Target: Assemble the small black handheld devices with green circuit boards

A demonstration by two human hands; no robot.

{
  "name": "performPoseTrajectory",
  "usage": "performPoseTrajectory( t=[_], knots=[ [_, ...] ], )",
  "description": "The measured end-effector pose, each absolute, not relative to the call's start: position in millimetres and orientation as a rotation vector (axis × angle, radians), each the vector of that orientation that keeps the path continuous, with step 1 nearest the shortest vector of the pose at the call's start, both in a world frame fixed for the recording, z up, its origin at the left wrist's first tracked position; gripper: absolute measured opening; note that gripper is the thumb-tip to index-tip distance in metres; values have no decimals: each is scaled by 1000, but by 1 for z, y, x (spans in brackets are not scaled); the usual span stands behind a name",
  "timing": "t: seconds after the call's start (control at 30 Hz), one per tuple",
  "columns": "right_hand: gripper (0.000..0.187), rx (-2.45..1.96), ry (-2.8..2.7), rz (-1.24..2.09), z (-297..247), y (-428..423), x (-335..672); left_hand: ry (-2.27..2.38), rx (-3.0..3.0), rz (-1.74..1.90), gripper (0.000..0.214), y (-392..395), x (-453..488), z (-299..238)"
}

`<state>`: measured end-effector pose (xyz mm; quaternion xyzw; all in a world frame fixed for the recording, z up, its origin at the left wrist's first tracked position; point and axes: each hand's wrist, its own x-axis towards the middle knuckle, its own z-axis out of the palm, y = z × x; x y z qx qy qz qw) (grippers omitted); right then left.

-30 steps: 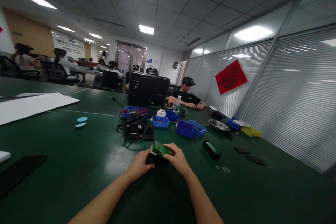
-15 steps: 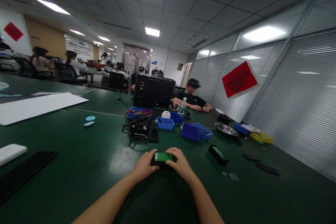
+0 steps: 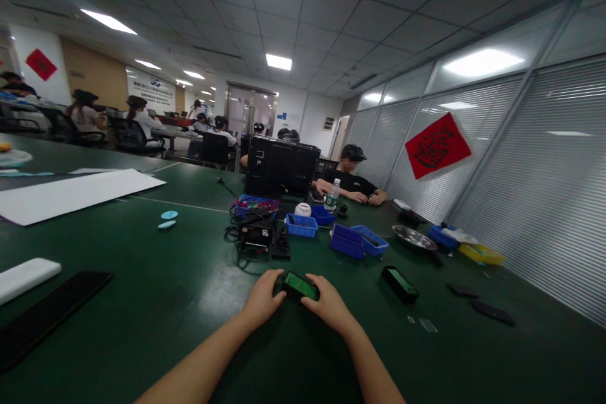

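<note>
A small black case with a green circuit board in it is between my two hands, just above or on the green table; I cannot tell which. My left hand grips its left end, with the thumb at the near corner and fingers behind. My right hand is closed round the right end in the same way. A similar black case with a green board lies apart on the right. Near it are a small ring and a clear rectangular piece.
Ahead stand a black device with cables, a blue tray, a purple-blue bin and a water bottle. A metal bowl is farther right. A person sits across the table. A long black panel lies left.
The case has turned between my hands, its right end now nearer me, and the board faces up at a slant. My view has shifted slightly, moving the surroundings right and down.
</note>
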<state>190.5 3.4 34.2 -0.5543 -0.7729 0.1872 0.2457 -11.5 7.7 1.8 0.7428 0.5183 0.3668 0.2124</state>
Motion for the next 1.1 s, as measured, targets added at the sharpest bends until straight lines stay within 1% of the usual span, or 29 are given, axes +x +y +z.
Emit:
performPoseTrajectory(
  t=[0.2, 0.3, 0.47, 0.63, 0.83, 1.0, 1.1],
  knots=[
    [58, -1910, -1966, 271, 36, 11, 202, 1438, 2149, 944, 39, 5, -13, 5],
    [60, -2049, -1883, 245, 40, 12, 208, 1428, 2170, 922, 37, 3, -13, 7],
    [62, -2054, -1842, 297, 42, 13, 209, 1435, 2177, 895, 35, 3, -13, 9],
    [53, -2099, -1812, 328, 37, 16, 206, 1433, 2193, 877, 34, 4, -12, 7],
    [47, -2142, -1834, 288, 32, 20, 205, 1425, 2189, 907, 34, 6, -12, 4],
    [48, -2084, -1852, 257, 33, 18, 204, 1417, 2185, 916, 33, 6, -12, 3],
    [44, -2040, -1877, 195, 36, 14, 200, 1420, 2189, 912, 33, 5, -12, 4]
  ],
)
